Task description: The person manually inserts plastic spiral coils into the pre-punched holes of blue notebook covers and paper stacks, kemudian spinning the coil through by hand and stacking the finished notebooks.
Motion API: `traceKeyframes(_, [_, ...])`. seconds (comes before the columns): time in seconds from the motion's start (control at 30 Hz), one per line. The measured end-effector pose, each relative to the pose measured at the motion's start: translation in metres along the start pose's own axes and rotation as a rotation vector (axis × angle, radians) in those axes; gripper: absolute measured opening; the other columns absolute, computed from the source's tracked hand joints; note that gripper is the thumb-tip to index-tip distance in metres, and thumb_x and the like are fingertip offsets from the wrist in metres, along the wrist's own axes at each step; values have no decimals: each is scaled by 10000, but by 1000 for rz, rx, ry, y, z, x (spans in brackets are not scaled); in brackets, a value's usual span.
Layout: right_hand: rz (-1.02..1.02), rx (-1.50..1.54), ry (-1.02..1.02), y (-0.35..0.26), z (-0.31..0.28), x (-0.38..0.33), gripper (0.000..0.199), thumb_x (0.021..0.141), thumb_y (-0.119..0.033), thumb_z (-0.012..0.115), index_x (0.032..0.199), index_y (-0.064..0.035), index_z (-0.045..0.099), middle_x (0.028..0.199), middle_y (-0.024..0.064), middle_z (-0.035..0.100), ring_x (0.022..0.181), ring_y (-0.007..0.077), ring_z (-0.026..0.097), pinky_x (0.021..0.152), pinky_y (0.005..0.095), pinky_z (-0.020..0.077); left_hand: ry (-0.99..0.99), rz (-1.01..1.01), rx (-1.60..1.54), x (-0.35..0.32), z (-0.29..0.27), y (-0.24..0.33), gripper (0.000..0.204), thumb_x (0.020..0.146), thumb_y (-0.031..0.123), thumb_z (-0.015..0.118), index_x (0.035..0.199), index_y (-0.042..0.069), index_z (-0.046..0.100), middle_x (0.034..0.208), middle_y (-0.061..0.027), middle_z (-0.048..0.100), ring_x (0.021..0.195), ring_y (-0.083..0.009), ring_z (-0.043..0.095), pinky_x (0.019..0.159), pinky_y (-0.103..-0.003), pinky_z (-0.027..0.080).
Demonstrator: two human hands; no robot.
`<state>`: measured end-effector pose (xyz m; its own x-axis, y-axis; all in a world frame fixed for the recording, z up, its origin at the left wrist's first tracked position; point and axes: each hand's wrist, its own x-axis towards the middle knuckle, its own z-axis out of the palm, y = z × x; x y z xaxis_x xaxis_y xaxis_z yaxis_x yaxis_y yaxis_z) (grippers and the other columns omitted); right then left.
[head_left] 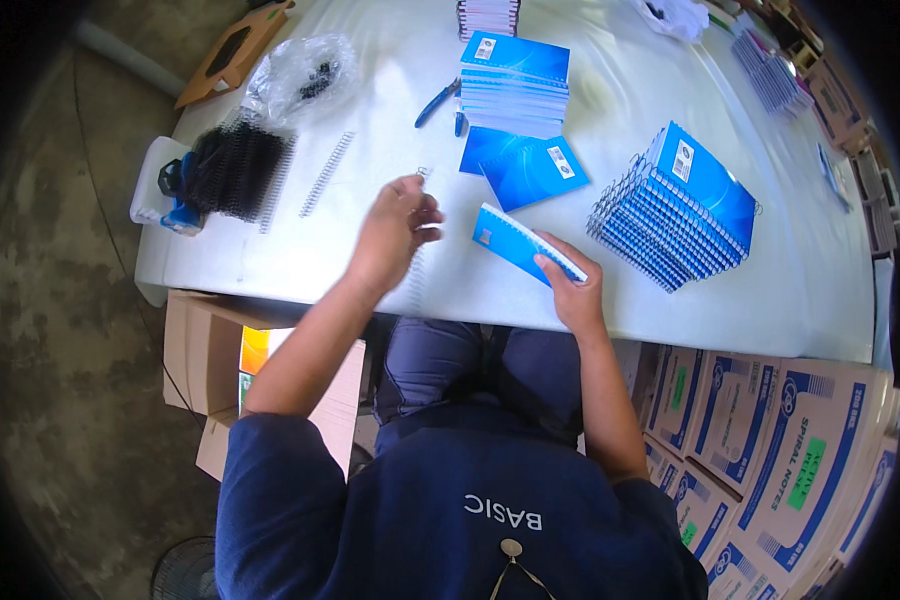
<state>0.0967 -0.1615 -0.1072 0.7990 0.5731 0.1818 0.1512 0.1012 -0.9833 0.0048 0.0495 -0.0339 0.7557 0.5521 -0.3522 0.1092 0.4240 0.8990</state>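
My right hand (pixel 573 284) grips a small blue-covered notebook (pixel 515 242) by its near end, tilted so that its page edge and a row of punched holes show. To its left, my left hand (pixel 402 228) is closed, with curled fingers, around a thin binding coil (pixel 417 285). One end of the coil sticks out above the fingers and the rest hangs below, slightly blurred. Two loose blue notebooks (pixel 535 170) overlap just beyond the one in my right hand. A separate dark coil (pixel 327 175) lies on the table left of my left hand.
A stack of unbound notebooks (pixel 515 95) stands at the far middle, beside blue-handled pliers (pixel 437 103). Coil-bound notebooks (pixel 675 210) are piled at right. A bundle of black coils (pixel 235 170) and a plastic bag (pixel 300 80) lie left. Cartons (pixel 800 450) sit below the white table (pixel 750 320).
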Motion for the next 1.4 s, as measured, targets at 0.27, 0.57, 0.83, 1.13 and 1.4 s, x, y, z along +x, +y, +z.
traceKeyframes(0.27, [40,5,223,0,-23,-12,271,857,-30,612,1114,55,611,1035,92,649,936,117,582,845,249,454,-834,882,1233,-21,-13,-53,417,721,-47,502,1125,42,553,1184,-148,497,1211,-316,421,1061,-430,279])
traceKeyframes(0.57, [98,21,40,-8,-37,-10,276,847,-58,637,1103,43,622,1023,80,652,914,110,584,825,236,459,-557,214,415,-9,-5,-31,335,788,129,470,1102,35,539,708,-38,480,655,-165,467,671,-276,374])
traceKeyframes(0.83, [91,57,41,-5,-33,-11,264,849,-49,625,1098,38,629,1004,77,658,906,106,583,815,233,458,-339,134,208,-22,9,-9,230,906,112,403,1090,31,517,721,-8,434,631,-109,399,617,-239,342])
traceKeyframes(1.13, [59,45,16,-7,-23,-11,264,850,-30,616,1106,32,630,1019,78,665,924,103,583,841,242,455,-467,431,916,5,5,-5,336,969,314,471,997,1,591,874,-75,614,837,-183,557,812,-288,433])
traceKeyframes(1.4, [57,13,-10,-4,-27,-11,269,854,-26,610,1118,24,628,1030,82,667,922,108,590,846,248,459,-481,297,1074,15,13,-5,353,959,332,491,950,-1,609,769,-73,582,723,-152,527,696,-286,434])
